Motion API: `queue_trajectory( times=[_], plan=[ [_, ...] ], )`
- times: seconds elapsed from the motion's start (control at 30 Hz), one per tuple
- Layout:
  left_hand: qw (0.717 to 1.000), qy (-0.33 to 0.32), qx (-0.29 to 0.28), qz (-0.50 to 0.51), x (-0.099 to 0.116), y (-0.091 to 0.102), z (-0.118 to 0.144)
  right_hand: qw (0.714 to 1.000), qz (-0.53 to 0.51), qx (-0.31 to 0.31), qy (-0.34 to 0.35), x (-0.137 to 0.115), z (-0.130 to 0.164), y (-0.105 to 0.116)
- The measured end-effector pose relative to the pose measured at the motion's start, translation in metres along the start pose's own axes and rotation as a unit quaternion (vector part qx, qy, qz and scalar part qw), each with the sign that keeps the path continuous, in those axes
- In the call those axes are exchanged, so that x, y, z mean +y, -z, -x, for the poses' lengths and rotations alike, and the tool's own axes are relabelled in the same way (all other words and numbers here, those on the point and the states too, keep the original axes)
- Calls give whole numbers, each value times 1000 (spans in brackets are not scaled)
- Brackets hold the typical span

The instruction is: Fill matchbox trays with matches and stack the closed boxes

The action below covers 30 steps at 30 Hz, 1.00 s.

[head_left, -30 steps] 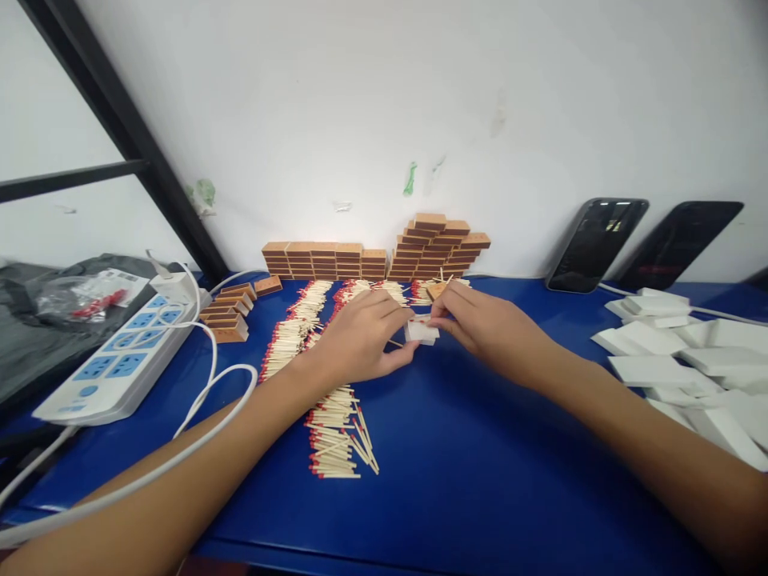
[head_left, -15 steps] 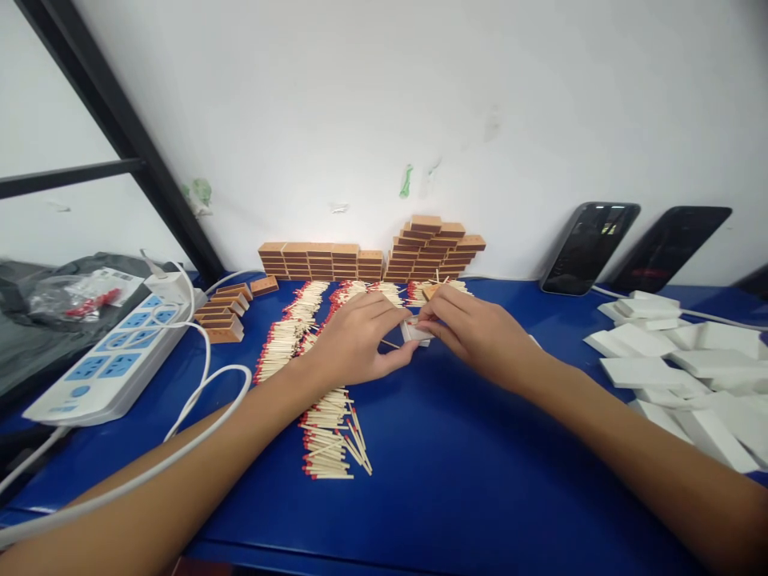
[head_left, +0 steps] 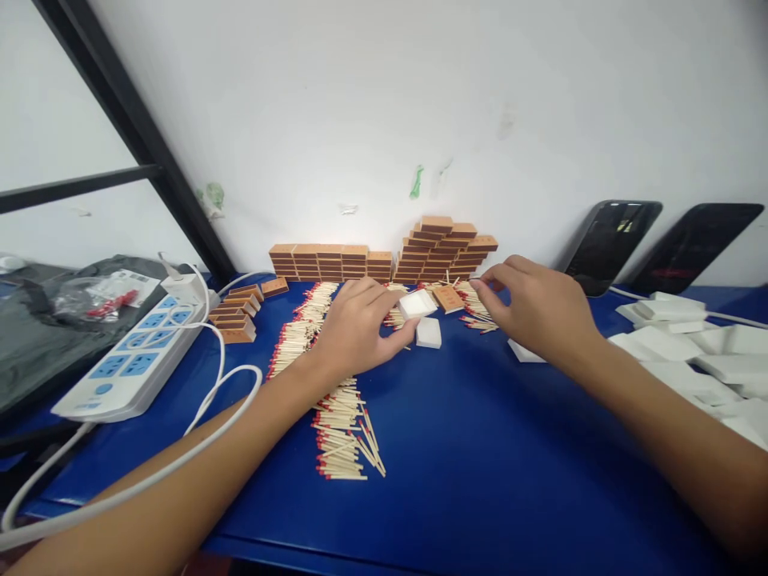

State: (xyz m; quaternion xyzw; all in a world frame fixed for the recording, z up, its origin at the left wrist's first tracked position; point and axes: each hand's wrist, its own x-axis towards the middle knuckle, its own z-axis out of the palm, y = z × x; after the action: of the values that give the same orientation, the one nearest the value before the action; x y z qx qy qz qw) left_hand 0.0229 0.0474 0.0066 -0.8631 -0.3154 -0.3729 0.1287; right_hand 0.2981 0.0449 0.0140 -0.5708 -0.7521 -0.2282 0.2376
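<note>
A small white matchbox tray [head_left: 418, 305] is held at its left edge by my left hand [head_left: 360, 324], thumb below and fingers above. Its inside faces up and looks bare. Just under it, a second white tray [head_left: 428, 333] lies on the blue table. An orange-brown matchbox sleeve [head_left: 449, 299] lies behind, to the right of the held tray. My right hand [head_left: 531, 308] is over the right-hand pile of matches [head_left: 478, 310], thumb and forefinger tips close together at the pile's far end. Whatever is between those fingertips is too small to make out.
Rows of red-tipped matches [head_left: 339, 436] cover the left-centre of the table. Stacked matchboxes [head_left: 435, 248] stand against the wall. White trays [head_left: 678, 344] are heaped at right, near two leaning phones [head_left: 612, 244]. A power strip [head_left: 135, 352] with looping cables lies left.
My right hand has left the white tray and moved right to the matches. My left hand keeps the tray, now uncovered. The whole view has shifted slightly.
</note>
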Motion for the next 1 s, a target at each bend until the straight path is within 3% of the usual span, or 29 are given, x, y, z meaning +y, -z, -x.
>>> queue_trajectory(
  times=[0.2,0.33,0.6,1.0],
  plan=[
    [1000,18,5,-18,-4,-4,1,985,53,-155,-48,12,-2,-7],
    [1000,20,-5,-13,-3,-4,2,977,40,-207,-36,11,-2,-7],
    [1000,20,-2,-12,-5,-4,1,972,75,-214,-65,16,-5,-2],
    [1000,-10,-18,15,-3,-4,2,989,-5,-143,-47,-15,8,-27]
  ],
)
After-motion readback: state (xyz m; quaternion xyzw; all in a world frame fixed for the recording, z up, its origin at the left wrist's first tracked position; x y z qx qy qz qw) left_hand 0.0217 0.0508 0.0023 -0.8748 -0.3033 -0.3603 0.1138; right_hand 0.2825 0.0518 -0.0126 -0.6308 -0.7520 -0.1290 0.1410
